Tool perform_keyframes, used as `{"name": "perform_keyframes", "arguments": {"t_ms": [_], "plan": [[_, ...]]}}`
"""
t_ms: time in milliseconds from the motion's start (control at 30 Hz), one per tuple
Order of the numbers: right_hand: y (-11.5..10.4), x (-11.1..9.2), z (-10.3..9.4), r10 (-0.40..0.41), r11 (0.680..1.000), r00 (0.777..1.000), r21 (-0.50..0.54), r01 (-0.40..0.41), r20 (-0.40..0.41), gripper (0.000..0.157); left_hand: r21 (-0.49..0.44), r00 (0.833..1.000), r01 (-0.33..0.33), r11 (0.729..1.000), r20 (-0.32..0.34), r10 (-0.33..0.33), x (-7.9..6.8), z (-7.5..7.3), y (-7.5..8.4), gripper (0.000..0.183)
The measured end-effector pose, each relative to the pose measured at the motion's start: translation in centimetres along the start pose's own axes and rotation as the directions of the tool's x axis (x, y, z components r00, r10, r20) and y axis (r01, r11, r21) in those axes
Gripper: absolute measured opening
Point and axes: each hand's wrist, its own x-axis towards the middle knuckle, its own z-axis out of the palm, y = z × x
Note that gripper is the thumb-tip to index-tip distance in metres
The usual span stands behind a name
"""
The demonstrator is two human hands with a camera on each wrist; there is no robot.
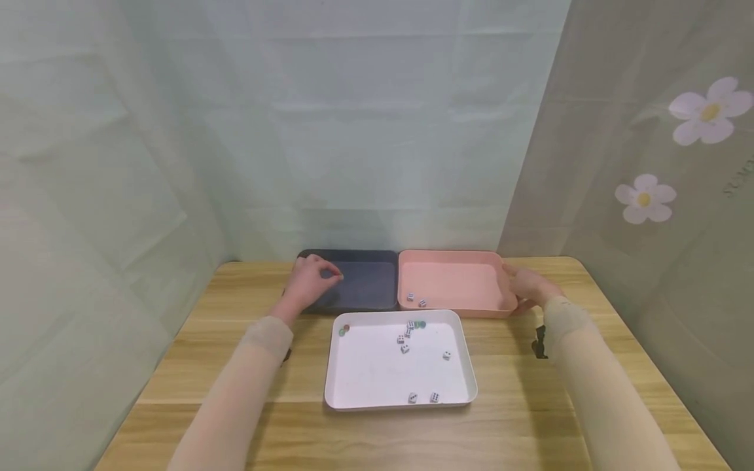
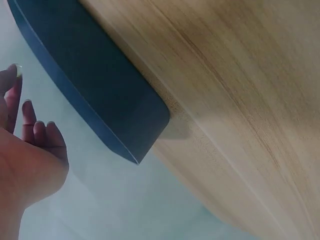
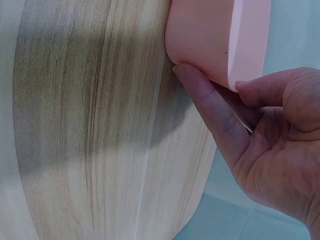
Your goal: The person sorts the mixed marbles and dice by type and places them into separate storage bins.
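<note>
My left hand (image 1: 307, 282) hovers over the left part of a dark blue-grey tray (image 1: 368, 286), thumb and forefinger tips meeting on a small glass bead (image 2: 19, 70) that they mostly hide. The other fingers of that hand are loosely bent. At the right end of a pink tray (image 1: 453, 278), my right hand (image 1: 530, 286) grips the corner, its thumb on the rim and a finger against the lower outer edge. Two white dice (image 1: 410, 297) lie near the pink tray's front left corner.
A white tray (image 1: 377, 373) stands in front of the other two, with several dice (image 1: 404, 348) and a few green and reddish beads (image 1: 341, 332) inside. The wooden table (image 1: 194, 366) meets hanging curtains (image 1: 365, 131) at the back and sides.
</note>
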Motion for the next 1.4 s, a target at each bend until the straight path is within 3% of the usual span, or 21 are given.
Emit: {"name": "perform_keyframes", "arguments": {"t_ms": [167, 367, 1167, 1400], "plan": [[0.1, 0.1, 0.0, 0.005, 1.0, 1.0, -0.009, -0.006, -0.007, 0.071, 0.085, 1.0, -0.024, 0.996, 0.016, 0.023, -0.1, 0.1, 0.3, 0.018], [0.2, 0.4, 0.1, 0.003, 1.0, 1.0, -0.005, -0.003, -0.009, 0.076, 0.117, 1.0, -0.02, 0.993, 0.026, 0.017, -0.1, 0.6, 0.1, 0.019], [0.2, 0.8, 0.1, 0.016, 0.999, 0.999, -0.051, -0.017, -0.03, 0.068, 0.101, 0.998, -0.002, 0.995, 0.064, -0.005, 0.2, 1.0, -0.2, 0.019], [0.3, 1.0, 0.1, 0.013, 0.998, 0.999, -0.055, -0.015, -0.033, 0.073, 0.099, 0.998, 0.003, 0.995, 0.067, -0.01, 0.1, 1.0, -0.3, 0.022]]}}
